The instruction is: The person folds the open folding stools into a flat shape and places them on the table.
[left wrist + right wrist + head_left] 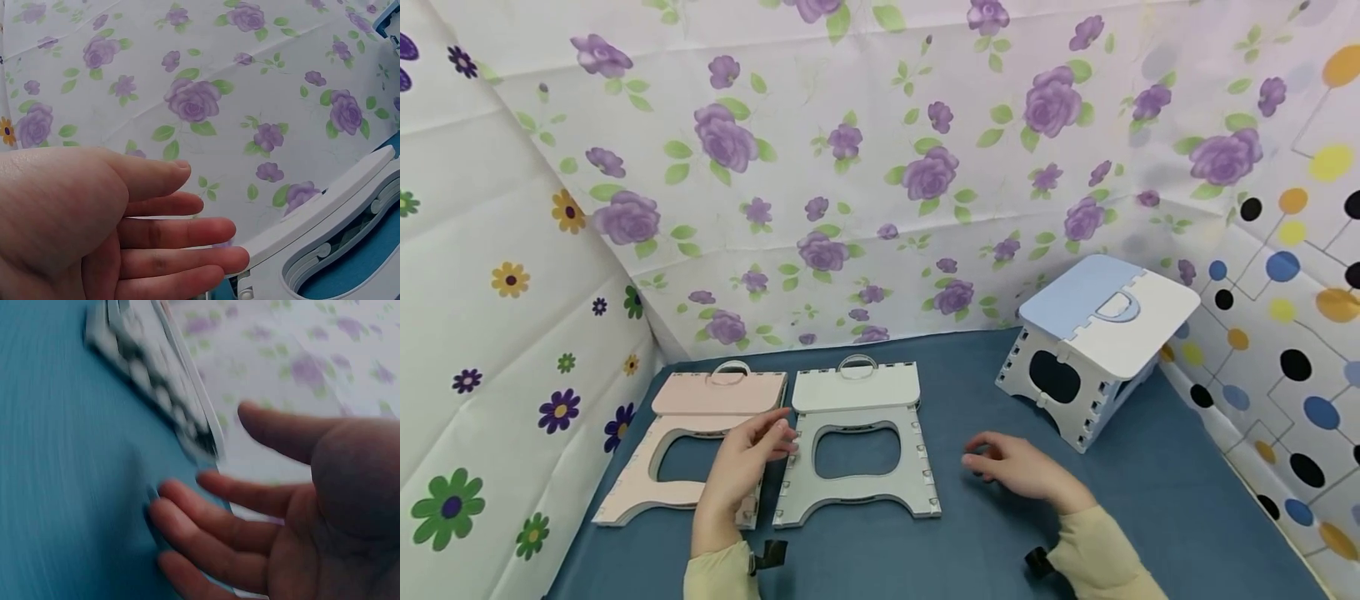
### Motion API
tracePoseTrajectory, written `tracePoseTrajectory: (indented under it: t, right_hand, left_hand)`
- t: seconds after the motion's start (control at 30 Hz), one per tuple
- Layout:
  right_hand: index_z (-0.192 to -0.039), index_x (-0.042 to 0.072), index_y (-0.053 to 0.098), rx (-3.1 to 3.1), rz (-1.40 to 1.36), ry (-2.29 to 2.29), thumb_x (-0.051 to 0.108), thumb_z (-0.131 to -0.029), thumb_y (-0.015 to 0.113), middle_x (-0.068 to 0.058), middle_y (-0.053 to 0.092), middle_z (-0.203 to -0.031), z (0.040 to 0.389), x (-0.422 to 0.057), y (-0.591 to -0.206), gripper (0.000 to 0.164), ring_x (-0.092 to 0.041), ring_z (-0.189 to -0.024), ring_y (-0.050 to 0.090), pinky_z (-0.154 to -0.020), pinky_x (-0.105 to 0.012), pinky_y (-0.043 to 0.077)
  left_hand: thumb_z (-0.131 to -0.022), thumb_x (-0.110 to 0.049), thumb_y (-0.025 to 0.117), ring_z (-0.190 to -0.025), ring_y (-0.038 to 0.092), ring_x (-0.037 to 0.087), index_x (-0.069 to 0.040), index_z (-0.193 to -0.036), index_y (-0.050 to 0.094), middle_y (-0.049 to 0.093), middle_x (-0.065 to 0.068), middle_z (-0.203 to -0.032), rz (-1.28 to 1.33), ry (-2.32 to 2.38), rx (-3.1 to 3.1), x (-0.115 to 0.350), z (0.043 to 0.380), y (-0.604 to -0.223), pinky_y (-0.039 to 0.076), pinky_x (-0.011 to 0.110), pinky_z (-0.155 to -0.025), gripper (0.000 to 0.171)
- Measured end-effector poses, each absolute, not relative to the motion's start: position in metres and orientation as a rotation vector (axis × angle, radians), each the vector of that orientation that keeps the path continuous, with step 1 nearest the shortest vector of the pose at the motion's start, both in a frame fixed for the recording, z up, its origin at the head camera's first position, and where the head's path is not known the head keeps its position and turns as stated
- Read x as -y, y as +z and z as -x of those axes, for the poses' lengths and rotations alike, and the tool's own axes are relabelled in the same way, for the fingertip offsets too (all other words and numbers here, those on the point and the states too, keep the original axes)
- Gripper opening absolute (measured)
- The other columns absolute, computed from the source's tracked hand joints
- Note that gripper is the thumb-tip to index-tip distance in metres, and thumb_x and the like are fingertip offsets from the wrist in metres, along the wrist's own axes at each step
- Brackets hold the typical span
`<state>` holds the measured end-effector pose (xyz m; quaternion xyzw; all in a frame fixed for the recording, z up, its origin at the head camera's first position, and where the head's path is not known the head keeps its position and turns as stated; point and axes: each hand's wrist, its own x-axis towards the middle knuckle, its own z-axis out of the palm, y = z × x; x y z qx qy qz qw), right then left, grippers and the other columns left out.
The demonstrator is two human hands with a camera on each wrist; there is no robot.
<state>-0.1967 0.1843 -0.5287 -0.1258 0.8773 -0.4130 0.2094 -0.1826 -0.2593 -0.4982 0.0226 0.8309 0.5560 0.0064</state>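
Two folding stools lie folded flat on the blue table, a pink one (pixel 700 396) at the left and a white-and-grey one (pixel 855 392) beside it. My left hand (pixel 745 462) hovers over the gap between them, fingers relaxed; its fingertips are near the white stool's left edge, and I cannot tell whether they touch it. To the right of the white stool my right hand (pixel 1018 467) hangs above the table with loosely bent fingers and nothing in it. The left wrist view shows the white stool (pixel 337 231) close to the fingertips. In the right wrist view a stool's edge (pixel 156 375) is blurred.
An unfolded blue-and-white stool (pixel 1097 350) stands upright at the back right of the blue table (pixel 955 550). Behind the table hangs a floral curtain (pixel 850 192), with patterned sheets at both sides.
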Motion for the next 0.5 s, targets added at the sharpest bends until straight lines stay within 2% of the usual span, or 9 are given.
tracePoseTrajectory:
  t: [0.13,0.3,0.43,0.5]
  right_hand:
    - [-0.141,0.004,0.065,-2.416,0.339,-1.143,0.042,-0.110,0.062,-0.005,0.074,-0.104,0.195,-0.233,-0.525,0.049,-0.022,-0.093,0.070,-0.077,-0.041,0.054]
    - [-0.138,-0.002,0.065,-2.438,0.194,-1.142,0.039,-0.111,0.060,-0.009,0.075,-0.114,0.193,-0.297,-0.516,0.049,-0.024,-0.100,0.071,-0.081,-0.042,0.057]
    - [-0.124,-0.005,0.071,-2.484,0.075,-1.046,0.032,-0.114,0.054,-0.008,0.076,-0.108,0.197,-0.349,-0.504,0.042,-0.024,-0.099,0.071,-0.080,-0.043,0.057]
    - [-0.122,-0.007,0.071,-2.519,0.046,-1.004,0.031,-0.115,0.050,-0.009,0.076,-0.107,0.200,-0.374,-0.496,0.045,-0.026,-0.099,0.070,-0.080,-0.044,0.057]
  left_hand:
    - [-0.114,-0.024,0.056,-0.103,0.075,0.029,-0.002,-0.149,0.060,0.073,0.017,-0.114,-0.088,1.801,-2.573,0.252,0.182,-0.497,0.061,0.035,-0.092,0.041]
    - [-0.114,-0.021,0.057,-0.100,0.075,0.030,0.000,-0.146,0.062,0.072,0.018,-0.109,-0.171,1.846,-2.526,0.239,0.184,-0.495,0.062,0.036,-0.089,0.038]
    - [-0.114,-0.021,0.058,-0.097,0.076,0.029,0.000,-0.144,0.064,0.071,0.017,-0.106,-0.257,1.835,-2.498,0.225,0.188,-0.494,0.062,0.034,-0.087,0.037]
    - [-0.113,-0.020,0.058,-0.095,0.076,0.029,0.001,-0.143,0.064,0.071,0.016,-0.105,-0.295,1.830,-2.477,0.216,0.190,-0.493,0.062,0.034,-0.085,0.037]
